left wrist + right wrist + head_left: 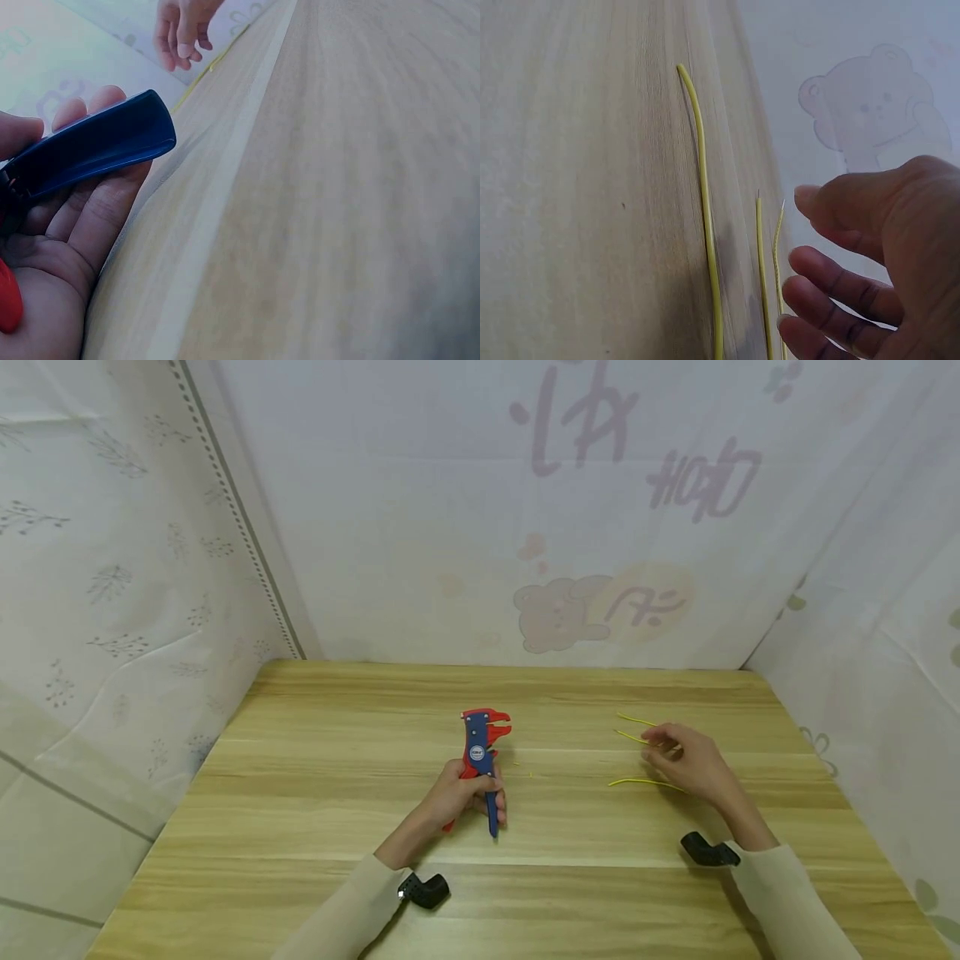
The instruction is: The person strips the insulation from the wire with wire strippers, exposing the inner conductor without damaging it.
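Observation:
My left hand (pixel 459 795) grips a wire stripper (pixel 477 745) with red and blue handles, its red jaws pointing right. In the left wrist view the blue handle (pixel 97 142) lies across the fingers. Over the right part of the table, my right hand (pixel 688 762) hovers with loosely bent fingers and nothing seen between them. Three yellow wires lie about it: a near wire (pixel 707 202), a middle wire (pixel 762 270) and a far wire (pixel 777 255). The middle and far wires show thin bare tips in the right wrist view; the near one's end is covered.
Tiny yellow scraps (pixel 531 775) lie on the wooden table (pixel 315 760) to the right of the wire stripper. A printed cloth wall (pixel 420 527) rises behind the table's far edge, with more cloth at both sides. Each wrist carries a black camera (pixel 424 891).

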Available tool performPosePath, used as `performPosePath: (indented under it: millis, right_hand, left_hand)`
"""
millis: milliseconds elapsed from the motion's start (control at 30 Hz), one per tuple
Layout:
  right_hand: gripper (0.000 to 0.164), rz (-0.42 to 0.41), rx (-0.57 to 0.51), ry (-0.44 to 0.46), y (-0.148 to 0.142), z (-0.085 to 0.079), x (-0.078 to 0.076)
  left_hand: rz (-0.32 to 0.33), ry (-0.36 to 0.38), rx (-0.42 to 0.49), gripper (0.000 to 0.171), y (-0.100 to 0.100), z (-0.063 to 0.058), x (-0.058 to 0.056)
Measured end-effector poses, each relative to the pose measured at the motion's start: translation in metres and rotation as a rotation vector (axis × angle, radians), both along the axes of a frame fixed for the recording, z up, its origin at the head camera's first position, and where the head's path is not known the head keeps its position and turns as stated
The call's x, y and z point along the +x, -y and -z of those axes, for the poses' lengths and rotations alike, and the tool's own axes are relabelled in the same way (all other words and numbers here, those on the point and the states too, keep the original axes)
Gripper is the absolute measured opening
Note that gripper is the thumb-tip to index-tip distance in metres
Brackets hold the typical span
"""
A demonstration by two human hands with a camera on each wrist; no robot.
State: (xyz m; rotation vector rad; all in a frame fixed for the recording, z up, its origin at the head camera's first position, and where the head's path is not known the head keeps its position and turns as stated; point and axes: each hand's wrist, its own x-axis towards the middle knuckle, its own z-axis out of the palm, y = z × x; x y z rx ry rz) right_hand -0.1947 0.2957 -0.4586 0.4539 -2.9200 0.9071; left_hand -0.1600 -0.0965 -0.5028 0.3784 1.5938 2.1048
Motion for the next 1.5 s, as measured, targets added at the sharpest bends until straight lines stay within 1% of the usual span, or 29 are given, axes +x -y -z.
performPosePath:
  millis: [233, 367, 500, 767, 867, 967, 1267, 1400, 1500]
  right_hand:
    - [0.036, -0.044, -0.037, 0.044, 0.0, 0.0, 0.007]
    - [0.041, -0.085, -0.057, 0.044, -0.001, 0.004, 0.01]
    - [0.042, -0.122, -0.077, 0.054, 0.0, 0.01, 0.014]
    - [0.039, -0.094, -0.076, 0.118, 0.0, 0.013, 0.022]
    - [0.036, -0.091, -0.086, 0.139, 0.0, 0.016, 0.024]
    - [0.031, -0.083, -0.088, 0.138, 0.0, 0.02, 0.025]
    - [0.013, -0.033, -0.065, 0.081, 0.002, 0.025, 0.022]
    - [0.005, -0.031, -0.03, 0.056, 0.002, 0.027, 0.02]
    - [0.004, -0.031, -0.013, 0.044, 0.003, 0.028, 0.02]
  left_hand:
    - [-0.005, 0.016, -0.001, 0.029, 0.0, -0.001, 0.0]
    - [0.002, 0.019, -0.005, 0.029, -0.001, -0.001, 0.0]
    - [0.019, 0.017, -0.004, 0.027, -0.002, 0.0, 0.0]
    - [0.012, 0.018, -0.008, 0.029, -0.002, 0.0, 0.001]
    - [0.006, 0.018, -0.012, 0.028, -0.002, 0.001, 0.001]
    - [-0.001, 0.017, -0.018, 0.028, -0.001, 0.002, 0.001]
    - [-0.005, 0.018, -0.017, 0.029, 0.0, 0.0, 0.0]
    - [-0.005, 0.015, -0.016, 0.032, 0.001, -0.001, 0.0]
    - [-0.004, 0.013, -0.019, 0.031, 0.001, -0.001, 0.0]
